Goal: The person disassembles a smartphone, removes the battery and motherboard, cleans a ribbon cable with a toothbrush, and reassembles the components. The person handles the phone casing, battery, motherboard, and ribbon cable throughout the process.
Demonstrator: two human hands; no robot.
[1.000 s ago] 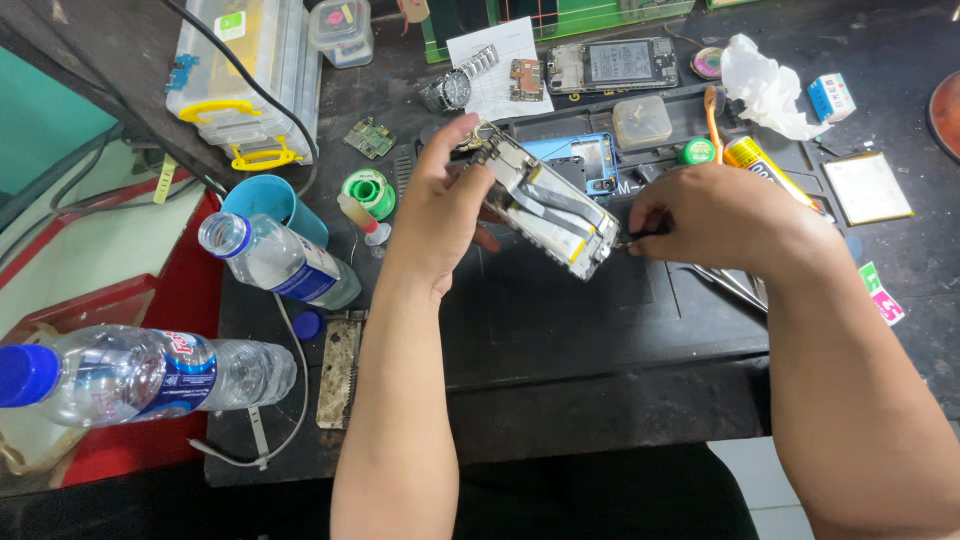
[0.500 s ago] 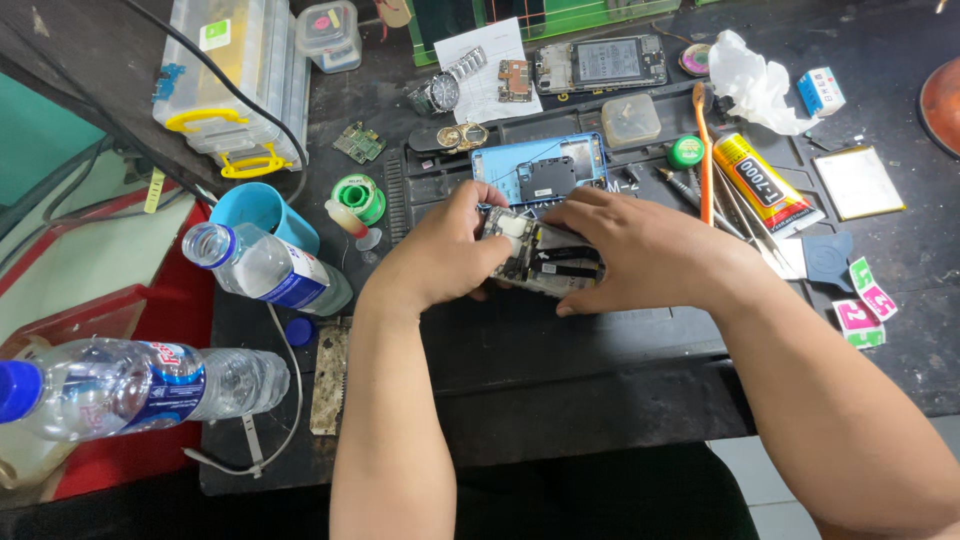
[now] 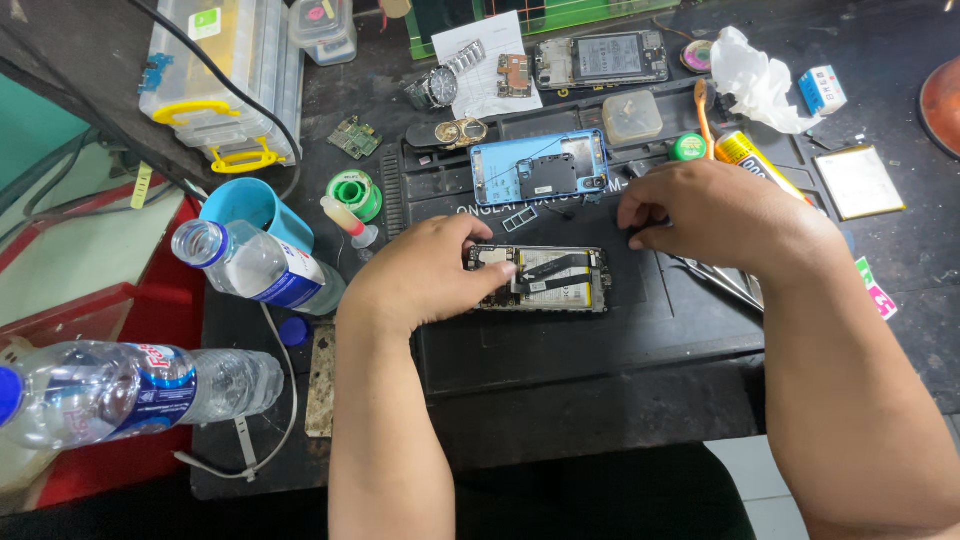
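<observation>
- Head view, phone: opened phone (image 3: 540,280) lies flat on the black mat (image 3: 600,390), back cover off, battery and a black flex strip exposed; it sits near the mat's middle, between the two hands.
- Head view, left hand: left hand (image 3: 430,270) rests on the phone's left end, fingers curled down together, fingertips (image 3: 500,272) pressing on the board near the top edge — it pins the phone rather than gripping it.
- Head view, right hand: right hand (image 3: 720,215) hovers just right of the phone, apart from it, thumb and forefinger pinched together; whether something small sits in the pinch cannot be told.
- Head view, surroundings: blue back cover (image 3: 540,165) lies just behind the phone; tweezers (image 3: 720,280) lie under the right wrist; a glue tube (image 3: 755,160) is behind that hand; a blue cup (image 3: 255,210) and a water bottle (image 3: 255,265) stand well to the left.
- Step in hand, as a judgement: internal work on the steadied phone — a small part or connector seems to be the concern.
- Next move, as a judgement: calls for a fine, steady pinch brought over the board while the left hand presses down without shifting the flex strip.
</observation>
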